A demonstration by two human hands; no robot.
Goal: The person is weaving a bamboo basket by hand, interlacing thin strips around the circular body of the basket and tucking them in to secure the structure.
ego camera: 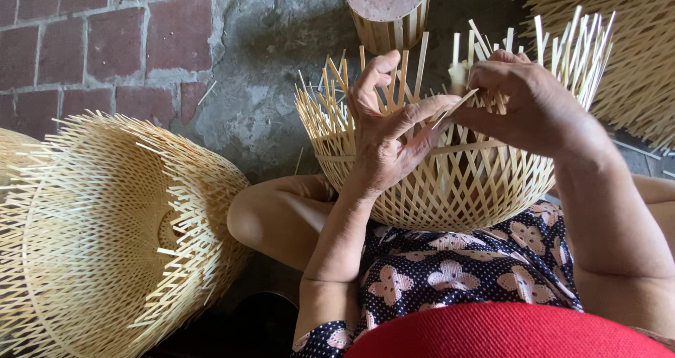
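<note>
A: Brick paving [105, 42] in red, with a grey cement patch [267, 56], forms the ground. State the largest item.

B: Large woven bamboo shade [105, 238], lying on its side at lower left, well apart from both hands. A second woven piece [633, 49] shows at the upper right edge.

A: Work item?

B: Half-woven bamboo basket [450, 175], resting on the person's lap over a floral dress [450, 267]. Its open lattice faces up; loose strip ends stand upright around the rim. A cylindrical bamboo stool [388, 10] stands just behind it.

A: Left hand?

B: Left hand [383, 129] lies against the near wall of the basket, palm toward the camera, fingers partly curled. Thumb and forefinger pinch a thin bamboo strip [457, 105] at the rim.

A: Right hand?

B: Right hand [524, 101] sits over the right side of the rim, fingers bent closed, fingertips meeting the same strip just beside the left thumb. Exact grip beneath the knuckles cannot be determined.

A: Relation?

B: Basket sits below and between both hands; both touch it.
</note>
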